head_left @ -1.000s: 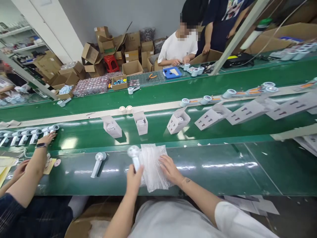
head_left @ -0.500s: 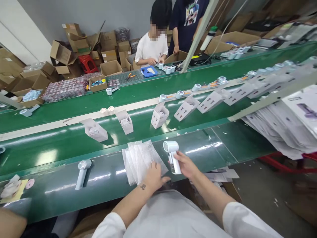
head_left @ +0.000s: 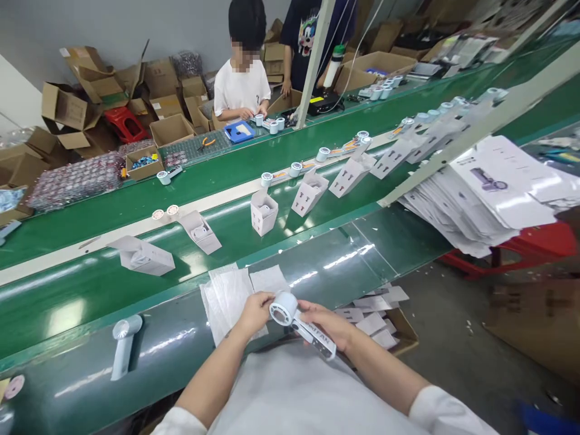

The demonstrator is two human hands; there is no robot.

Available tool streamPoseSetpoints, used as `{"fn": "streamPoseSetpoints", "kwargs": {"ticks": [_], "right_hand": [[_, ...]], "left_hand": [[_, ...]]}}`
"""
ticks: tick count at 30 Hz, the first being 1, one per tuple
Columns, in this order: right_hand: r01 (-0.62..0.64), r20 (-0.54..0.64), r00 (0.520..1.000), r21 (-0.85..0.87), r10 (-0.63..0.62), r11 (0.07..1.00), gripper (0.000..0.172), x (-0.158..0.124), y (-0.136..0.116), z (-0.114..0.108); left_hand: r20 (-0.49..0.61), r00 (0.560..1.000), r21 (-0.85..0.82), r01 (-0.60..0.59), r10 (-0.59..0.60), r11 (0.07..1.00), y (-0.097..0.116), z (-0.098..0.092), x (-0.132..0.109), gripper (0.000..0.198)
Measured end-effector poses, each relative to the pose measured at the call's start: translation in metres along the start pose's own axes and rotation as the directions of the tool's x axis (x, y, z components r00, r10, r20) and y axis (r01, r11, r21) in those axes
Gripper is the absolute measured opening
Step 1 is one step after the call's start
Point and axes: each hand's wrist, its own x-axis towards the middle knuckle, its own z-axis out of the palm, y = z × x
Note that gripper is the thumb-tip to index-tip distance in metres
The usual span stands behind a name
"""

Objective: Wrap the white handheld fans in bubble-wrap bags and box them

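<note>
A pale blue handheld fan (head_left: 283,309) is tilted in front of my body, its round head to the left and its lettered handle pointing down to the right. My right hand (head_left: 328,323) is closed around the handle just below the head. My left hand (head_left: 254,315) has its fingers bent together against the left rim of the head. Whether those fingers also pinch a wrap sheet is hidden. Under and beside my left hand lie translucent white wrapping bags (head_left: 222,302), with one more bag (head_left: 270,279) just beyond the fan.
Another fan (head_left: 124,345) lies to the left on the dark green bench. Across the belt (head_left: 235,257) stand several open white boxes (head_left: 264,212) with items inside. Flattened printed boxes (head_left: 480,193) are stacked at right on a red stool (head_left: 521,241). A co-worker (head_left: 242,84) handles parts opposite.
My right hand has brought the fan left and turned it from upright to slanted. My left hand has left the bag pile and come to the fan's head. The view has shifted right.
</note>
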Motion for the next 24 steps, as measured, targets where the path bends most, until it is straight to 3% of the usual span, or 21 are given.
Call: {"fn": "streamPoseSetpoints", "kwargs": {"ticks": [3, 5, 8, 10, 11, 14, 17, 19, 22, 24], "right_hand": [[0.020, -0.164, 0.985, -0.148, -0.045, 0.989, 0.048, 0.002, -0.011, -0.001], [0.036, -0.232, 0.969, -0.202, -0.083, 0.979, 0.040, 0.001, -0.016, -0.002], [0.058, -0.223, 0.971, -0.151, -0.091, 0.987, 0.035, -0.001, -0.022, -0.004], [0.059, -0.192, 0.979, -0.075, -0.073, 0.995, 0.037, -0.001, -0.025, -0.007], [0.058, -0.185, 0.981, -0.043, -0.065, 0.997, 0.038, -0.002, -0.026, -0.009], [0.070, -0.217, 0.974, 0.040, -0.060, 0.997, 0.044, -0.003, -0.028, -0.012], [0.105, -0.232, 0.971, 0.172, -0.063, 0.980, 0.056, -0.008, -0.027, -0.011], [0.117, -0.227, 0.972, 0.241, -0.061, 0.964, 0.055, -0.015, -0.026, -0.009], [0.140, -0.281, 0.958, 0.288, -0.056, 0.947, 0.040, -0.028, -0.021, -0.006], [0.196, -0.356, 0.932, 0.317, -0.075, 0.928, 0.033, -0.034, -0.012, -0.005]], "left_hand": [[-0.163, 0.985, 0.086, -0.045, 0.058, 0.995, 0.007, -0.001, 0.000, 0.026], [-0.216, 0.947, 0.270, -0.176, 0.238, 0.947, 0.013, 0.002, 0.001, 0.025], [-0.086, 0.819, 0.479, -0.466, 0.568, 0.744, 0.021, 0.005, 0.001, 0.026], [-0.021, 0.742, 0.548, -0.552, 0.670, 0.629, 0.024, 0.006, -0.002, 0.026], [-0.021, 0.726, 0.576, -0.553, 0.687, 0.602, 0.026, 0.007, -0.004, 0.026], [-0.033, 0.716, 0.603, -0.542, 0.697, 0.586, 0.031, 0.014, -0.010, 0.027], [0.102, 0.683, 0.494, -0.666, 0.723, 0.559, 0.039, 0.022, -0.006, 0.026], [0.146, 0.672, 0.421, -0.706, 0.726, 0.569, 0.043, 0.023, 0.003, 0.026], [0.003, 0.736, 0.492, -0.590, 0.677, 0.640, 0.045, 0.022, 0.017, 0.026], [-0.063, 0.745, 0.546, -0.531, 0.664, 0.648, 0.048, 0.027, 0.022, 0.025]]}}
